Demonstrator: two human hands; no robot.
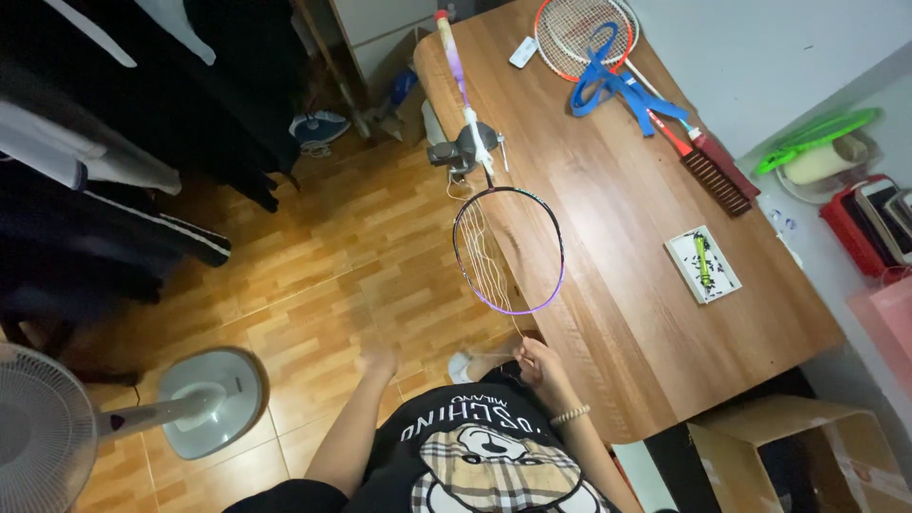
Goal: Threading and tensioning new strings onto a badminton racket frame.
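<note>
A purple-and-black badminton racket (509, 249) is clamped by its shaft in a grey vise (463, 150) at the edge of the wooden table (627, 285). Its head hangs over the floor and is only partly strung with white string (478, 252). My right hand (540, 366), with a bead bracelet on the wrist, pinches the string just below the racket head. My left hand (380, 359) is further left over the floor, blurred, with its fingers curled; a thin string runs close by it.
On the table lie a red-and-white racket (579, 36) with a blue strap (617, 87), a brown comb-like tool (717, 179), a white tray (703, 264) and a white remote (523, 51). A standing fan (123, 408), hanging clothes (104, 152) and a cardboard box (788, 456) are nearby.
</note>
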